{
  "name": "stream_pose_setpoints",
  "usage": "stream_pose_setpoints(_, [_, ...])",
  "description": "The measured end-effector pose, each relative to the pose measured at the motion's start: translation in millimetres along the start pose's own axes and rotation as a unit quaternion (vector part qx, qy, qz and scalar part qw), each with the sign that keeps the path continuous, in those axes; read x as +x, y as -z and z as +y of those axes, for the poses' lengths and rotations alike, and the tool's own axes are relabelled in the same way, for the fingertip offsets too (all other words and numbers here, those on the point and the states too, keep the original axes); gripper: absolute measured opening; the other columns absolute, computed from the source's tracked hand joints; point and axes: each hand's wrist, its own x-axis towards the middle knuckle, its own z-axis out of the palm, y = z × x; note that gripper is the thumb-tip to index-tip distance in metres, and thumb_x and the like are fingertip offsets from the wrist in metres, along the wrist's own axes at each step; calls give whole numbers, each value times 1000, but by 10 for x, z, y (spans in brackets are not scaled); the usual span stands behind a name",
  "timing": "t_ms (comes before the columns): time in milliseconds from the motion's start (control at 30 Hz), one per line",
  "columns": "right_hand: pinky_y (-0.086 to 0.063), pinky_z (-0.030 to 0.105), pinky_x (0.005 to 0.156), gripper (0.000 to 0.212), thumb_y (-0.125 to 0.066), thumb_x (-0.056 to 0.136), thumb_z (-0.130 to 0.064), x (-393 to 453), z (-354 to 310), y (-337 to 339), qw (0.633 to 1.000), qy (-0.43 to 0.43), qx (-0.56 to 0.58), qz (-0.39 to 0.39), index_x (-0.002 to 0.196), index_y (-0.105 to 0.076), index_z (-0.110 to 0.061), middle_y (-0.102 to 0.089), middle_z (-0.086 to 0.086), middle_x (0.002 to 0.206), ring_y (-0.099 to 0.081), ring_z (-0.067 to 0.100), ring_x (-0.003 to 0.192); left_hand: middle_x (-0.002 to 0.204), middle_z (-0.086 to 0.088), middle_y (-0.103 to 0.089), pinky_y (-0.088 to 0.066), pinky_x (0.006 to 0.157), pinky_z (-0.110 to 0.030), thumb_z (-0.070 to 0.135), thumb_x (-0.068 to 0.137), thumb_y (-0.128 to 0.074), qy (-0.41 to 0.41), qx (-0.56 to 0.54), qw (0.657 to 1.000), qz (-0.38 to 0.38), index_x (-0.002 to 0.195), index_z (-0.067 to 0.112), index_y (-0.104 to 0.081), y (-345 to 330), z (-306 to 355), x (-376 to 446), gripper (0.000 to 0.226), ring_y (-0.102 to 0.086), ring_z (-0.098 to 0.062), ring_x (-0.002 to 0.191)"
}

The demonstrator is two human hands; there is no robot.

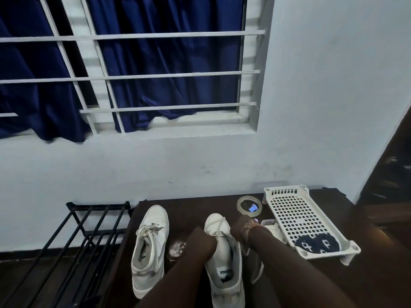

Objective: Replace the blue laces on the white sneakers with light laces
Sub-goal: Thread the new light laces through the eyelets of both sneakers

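Two white sneakers lie on a dark table, toes toward the wall. The left sneaker (149, 245) has light laces tied in a bow. Over the right sneaker (223, 261), a light lace (216, 222) crosses near the toe, and its ends run toward both hands. My left hand (203, 238) curls at the shoe's left edge and pinches one lace end. My right hand (239, 228), a bracelet on its wrist, curls at the right edge on the other end. Its fingertips are hidden. Dark blue laces (318, 243) lie in a white basket.
The white perforated basket (298, 214) stands at the right of the table, with a tape roll (248, 206) behind the shoes. A small round object (176, 250) sits between the sneakers. A black metal rack (93, 232) stands left of the table. The wall and a barred window are close ahead.
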Motion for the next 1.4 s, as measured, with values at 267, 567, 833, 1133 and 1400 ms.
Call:
stream_pose_setpoints(267, [-52, 43, 93, 26, -60, 88, 0, -58, 99, -3, 994, -46, 101, -21, 113, -64, 2, -66, 22, 115, -64, 38, 109, 119, -16, -69, -39, 74, -26, 26, 83, -66, 6, -18, 1000, -6, 109, 5, -65, 20, -6, -27, 33, -65, -32, 112])
stream_pose_setpoints(567, [-57, 37, 86, 20, -60, 91, -10, -28, 76, -2, 989, -77, 123, -18, 107, -70, -3, -71, 16, 104, -69, 33, 96, 114, -14, -70, -39, 70, -26, 28, 83, -68, 18, -51, 998, -15, 109, 3, -67, 53, -7, -76, 36, -67, -30, 106])
stream_pose_setpoints(833, [-54, 35, 82, 22, -55, 93, -3, -579, 332, 1210, 964, -84, 250, 34, 113, -64, 2, -65, 21, 123, -64, 34, 115, 143, -17, -57, -45, 98, -28, 24, 108, -44, -35, -165, 985, 41, 142, 3, -51, 844, 529, -138, 41, -55, -30, 131])
stream_pose_setpoints(1133, [-57, 26, 54, 16, -48, 95, 12, -1125, 543, 2834, 605, -55, 748, 268, 94, -54, -3, -63, 16, 80, -61, 24, 70, 82, -5, -69, -39, 55, -24, 11, 103, -46, -180, -391, 901, 63, 104, 6, -62, 2134, 1945, -845, 17, -58, -14, 62])
stream_pose_setpoints(1400, [-61, 27, 64, 5, -65, 91, -2, -1706, 502, 3734, 486, 19, 751, 447, 89, -69, 1, -75, 18, 88, -71, 15, 64, 87, -3, -74, -51, 74, -33, 22, 90, -70, -296, -436, 839, 135, 93, 15, -75, 2885, 2643, -1249, 9, -61, -19, 76])
